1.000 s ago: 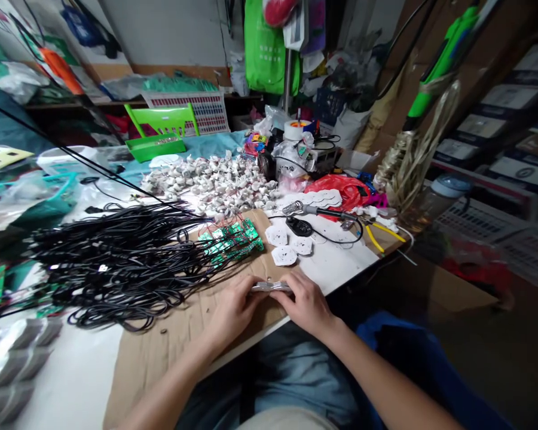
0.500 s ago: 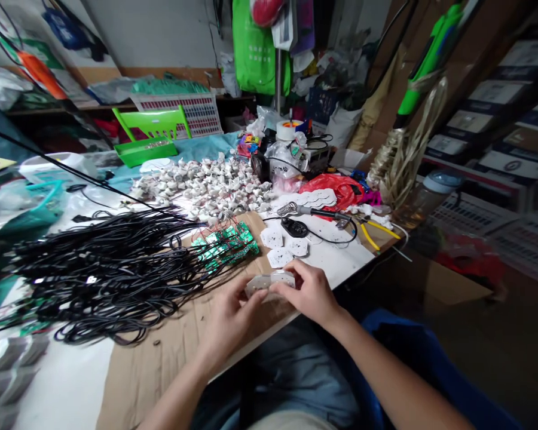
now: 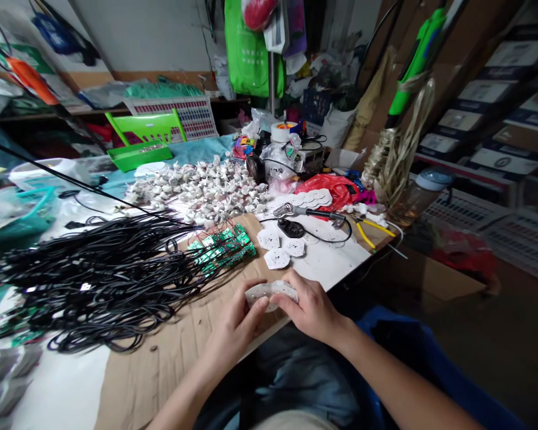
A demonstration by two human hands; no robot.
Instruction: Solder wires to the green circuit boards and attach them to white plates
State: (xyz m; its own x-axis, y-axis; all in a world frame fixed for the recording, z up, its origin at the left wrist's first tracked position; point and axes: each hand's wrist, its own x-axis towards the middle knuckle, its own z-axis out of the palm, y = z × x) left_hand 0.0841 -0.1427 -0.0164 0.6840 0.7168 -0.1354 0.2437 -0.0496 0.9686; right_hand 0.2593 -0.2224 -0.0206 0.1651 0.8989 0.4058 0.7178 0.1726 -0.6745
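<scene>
Between both hands, above the table's near edge, is a strip of white circuit-board panels (image 3: 269, 290), bent slightly at its middle. My left hand (image 3: 242, 313) pinches its left end, thumb in front and fingers behind. My right hand (image 3: 311, 304) grips the right end in the same way. Just beyond them several loose white boards (image 3: 278, 258) with small dark marks lie on the table. To their left rests a cluster of green circuit boards (image 3: 226, 248) with wires attached, on the cardboard (image 3: 161, 370).
A thick bundle of black cables (image 3: 103, 275) covers the left side. Behind it is a heap of small white parts (image 3: 201, 191). A soldering iron (image 3: 318, 213) lies by its coil stand, near yellow-handled pliers (image 3: 365, 236) at the right edge. A green tray (image 3: 138, 156) stands farther back.
Both hands have come slightly lower and nearer with the white strip, which now shows more of its face and a bend at its middle. The whole view has shifted a little.
</scene>
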